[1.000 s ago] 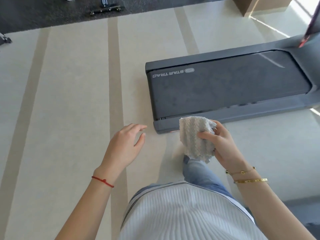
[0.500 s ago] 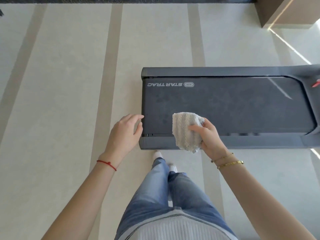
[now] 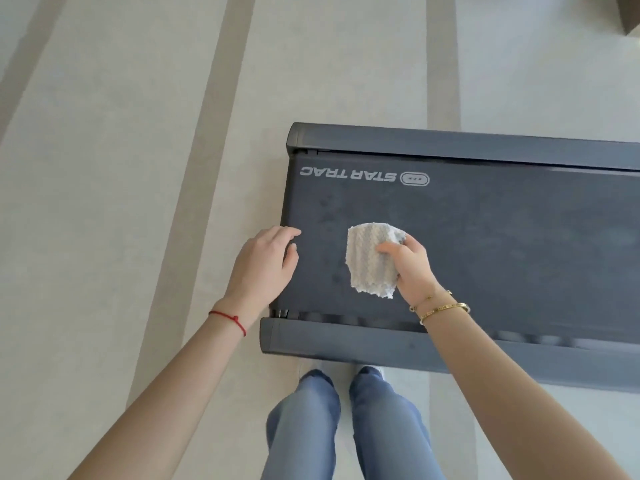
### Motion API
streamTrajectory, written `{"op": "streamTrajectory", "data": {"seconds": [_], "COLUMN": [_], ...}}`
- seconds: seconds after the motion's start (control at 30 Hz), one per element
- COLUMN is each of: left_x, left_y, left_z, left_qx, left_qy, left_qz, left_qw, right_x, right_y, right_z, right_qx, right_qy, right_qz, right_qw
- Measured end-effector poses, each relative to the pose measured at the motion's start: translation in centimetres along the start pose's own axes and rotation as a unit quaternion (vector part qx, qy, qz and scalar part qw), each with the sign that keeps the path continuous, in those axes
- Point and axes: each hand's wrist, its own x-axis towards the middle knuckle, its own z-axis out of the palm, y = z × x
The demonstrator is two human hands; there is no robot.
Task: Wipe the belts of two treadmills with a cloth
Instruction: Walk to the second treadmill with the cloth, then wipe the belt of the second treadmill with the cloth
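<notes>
A dark grey treadmill with a black belt (image 3: 502, 244) marked STAR TRAC lies across the floor in front of me, its rear end at the left. My right hand (image 3: 410, 268) grips a crumpled white cloth (image 3: 370, 261) over the rear part of the belt. My left hand (image 3: 265, 265) hovers with relaxed fingers over the belt's rear left edge and holds nothing. Whether the cloth touches the belt I cannot tell.
The treadmill's near side rail (image 3: 415, 348) runs just in front of my legs (image 3: 343, 424). Its far side rail (image 3: 450, 143) lies beyond the belt. Pale striped floor (image 3: 138, 168) spreads to the left and beyond. A dark corner of furniture (image 3: 632, 12) shows at the top right.
I have stepped up close to the treadmill. Both hands have moved forward from the near rail to over the belt's rear end, the right one still gripping the cloth.
</notes>
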Motion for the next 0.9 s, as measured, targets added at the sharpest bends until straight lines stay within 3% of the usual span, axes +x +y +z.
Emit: {"op": "streamTrajectory", "data": {"seconds": [0.3,0.53,0.63,0.77,0.83,0.9], "left_x": [6.6,9.7,10.8,11.9,12.1,12.3], "left_y": [-10.9,-16.9,-18.3,-19.1,-19.2,-19.2], "left_z": [23.5,34.5,37.0,38.7,39.3,39.8], "left_qx": [0.01,0.048,0.073,0.112,0.121,0.125], "left_qy": [0.007,0.054,0.076,0.096,0.106,0.113], "left_qz": [-0.012,0.024,0.037,0.037,0.028,0.024], "left_qw": [1.0,0.997,0.994,0.988,0.986,0.985], "right_x": [21.0,31.1,33.0,32.7,31.9,31.9], "right_y": [16.2,22.3,23.4,25.0,26.1,27.2], "right_z": [3.0,2.7,1.4,0.4,0.3,0.3], "right_qx": [-0.095,-0.225,-0.31,-0.476,-0.518,-0.585], "right_qy": [-0.053,-0.026,0.024,0.111,0.06,-0.022], "right_qz": [-0.052,-0.214,-0.332,-0.476,-0.518,-0.496], "right_qw": [0.993,0.95,0.891,0.731,0.678,0.641]}}
